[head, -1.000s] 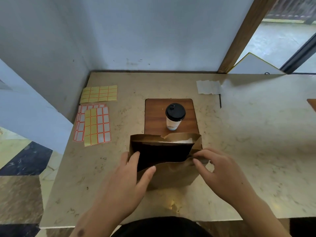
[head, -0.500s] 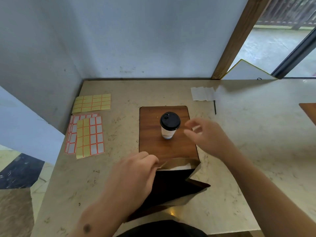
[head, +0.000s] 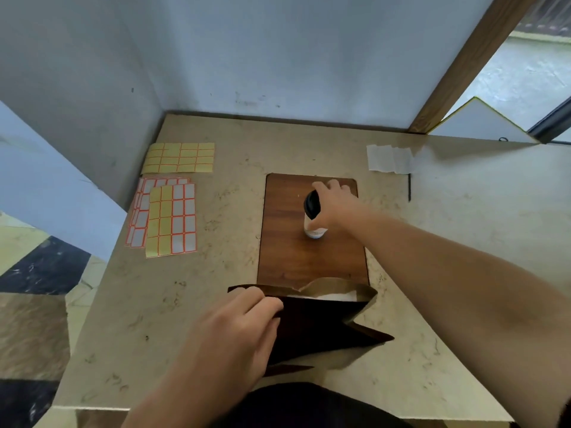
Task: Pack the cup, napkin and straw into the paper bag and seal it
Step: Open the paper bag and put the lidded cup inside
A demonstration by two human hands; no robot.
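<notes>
A white cup with a black lid stands upright on the wooden board in the middle of the table. My right hand wraps round the cup from its right side. The brown paper bag stands open at the near edge, with something white showing inside at its far wall. My left hand pinches the bag's left rim and holds the mouth open. A white napkin lies flat at the back right. A thin black straw lies just below it.
Sheets of yellow and white labels with orange borders lie on the table's left side. Walls close off the back and left. A wooden post stands at the back right. A white board leans behind the table.
My right hand left the bag's rim, reached forward and closed round the cup. My left hand kept hold of the bag's left rim. The camera tilted down and the bag now sits lower in view.
</notes>
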